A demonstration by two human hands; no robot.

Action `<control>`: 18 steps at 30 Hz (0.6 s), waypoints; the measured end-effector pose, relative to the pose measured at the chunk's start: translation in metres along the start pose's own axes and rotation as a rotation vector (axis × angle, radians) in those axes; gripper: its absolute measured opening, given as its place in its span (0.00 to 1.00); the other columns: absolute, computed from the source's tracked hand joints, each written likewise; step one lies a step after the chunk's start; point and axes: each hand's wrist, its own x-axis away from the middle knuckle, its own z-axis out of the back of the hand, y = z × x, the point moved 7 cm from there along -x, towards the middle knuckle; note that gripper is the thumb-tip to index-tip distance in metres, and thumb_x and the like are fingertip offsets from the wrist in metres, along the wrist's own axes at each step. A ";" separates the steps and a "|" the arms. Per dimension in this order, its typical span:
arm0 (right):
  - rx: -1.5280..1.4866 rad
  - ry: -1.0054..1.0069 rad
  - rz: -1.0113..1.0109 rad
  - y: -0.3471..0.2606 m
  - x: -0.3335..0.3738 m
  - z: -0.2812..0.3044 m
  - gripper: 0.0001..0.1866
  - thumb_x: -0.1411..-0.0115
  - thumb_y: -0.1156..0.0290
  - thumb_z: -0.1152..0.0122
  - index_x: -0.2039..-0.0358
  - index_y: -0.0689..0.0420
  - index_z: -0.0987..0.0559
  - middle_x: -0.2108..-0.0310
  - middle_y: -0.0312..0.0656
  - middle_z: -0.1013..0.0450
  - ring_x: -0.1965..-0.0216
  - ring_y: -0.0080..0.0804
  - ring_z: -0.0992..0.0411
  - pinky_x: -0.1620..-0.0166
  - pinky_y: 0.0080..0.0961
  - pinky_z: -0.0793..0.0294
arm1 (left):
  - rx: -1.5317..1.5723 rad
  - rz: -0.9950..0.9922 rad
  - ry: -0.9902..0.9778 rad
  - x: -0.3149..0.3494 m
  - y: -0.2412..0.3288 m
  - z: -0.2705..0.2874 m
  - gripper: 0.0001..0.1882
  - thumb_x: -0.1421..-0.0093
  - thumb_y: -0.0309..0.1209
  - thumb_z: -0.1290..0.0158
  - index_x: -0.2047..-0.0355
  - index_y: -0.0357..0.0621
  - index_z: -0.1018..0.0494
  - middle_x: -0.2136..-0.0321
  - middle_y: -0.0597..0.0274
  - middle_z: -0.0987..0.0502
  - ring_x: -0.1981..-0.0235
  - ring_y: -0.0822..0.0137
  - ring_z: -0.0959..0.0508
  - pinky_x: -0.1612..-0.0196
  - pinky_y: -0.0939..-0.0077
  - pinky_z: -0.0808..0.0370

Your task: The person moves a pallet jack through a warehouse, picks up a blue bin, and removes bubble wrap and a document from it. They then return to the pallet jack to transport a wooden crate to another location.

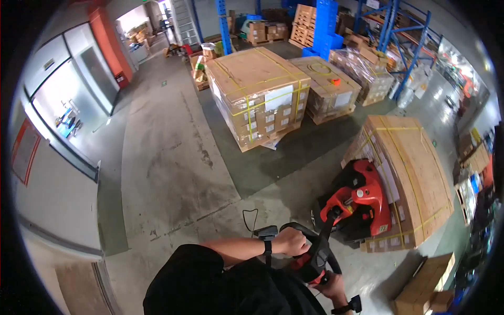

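Note:
My left hand (292, 241), a black band and a small device on its wrist, is closed around the near-left side of a black looped control handle (318, 257). On the handle's right grip my right hand (333, 287) is closed too, its fingers partly hidden. A thick tiller arm joins the handle to a red and black powered pallet truck (365, 194) in front and to my right. Right behind the truck body stands a large strapped carton load (415, 173) with a wooden top and yellow straps. Its underside is hidden, so I cannot tell whether forks are under it.
Ahead stand a big strapped, wrapped pallet load (257, 73), a lower one (325, 86) and another wrapped load (362, 71). Blue racking (412, 47) rises behind. A long carton (424, 283) lies at lower right. A glass doorway (68, 100) and wall are left.

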 end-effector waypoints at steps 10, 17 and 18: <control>0.152 -0.041 -0.251 -0.077 0.082 -0.101 0.39 0.69 0.33 0.20 0.68 0.55 0.18 0.74 0.46 0.20 0.67 0.49 0.20 0.61 0.41 0.22 | -0.019 -0.124 0.113 0.139 -0.022 -0.031 0.26 0.39 0.46 0.53 0.84 0.39 0.20 0.81 0.45 0.21 0.75 0.45 0.19 0.67 0.50 0.23; 0.124 -0.009 -0.202 -0.125 0.137 -0.144 0.37 0.67 0.36 0.19 0.68 0.55 0.18 0.74 0.45 0.21 0.67 0.49 0.21 0.61 0.40 0.23 | 0.019 -0.097 0.045 0.223 -0.020 -0.036 0.25 0.38 0.47 0.53 0.82 0.43 0.20 0.79 0.47 0.20 0.73 0.45 0.18 0.68 0.50 0.23; 0.131 -0.026 -0.207 -0.135 0.145 -0.147 0.37 0.67 0.38 0.19 0.66 0.55 0.17 0.73 0.46 0.21 0.67 0.49 0.21 0.61 0.39 0.22 | 0.014 -0.109 0.045 0.235 -0.020 -0.037 0.25 0.38 0.47 0.53 0.82 0.43 0.20 0.79 0.47 0.20 0.73 0.45 0.18 0.68 0.50 0.23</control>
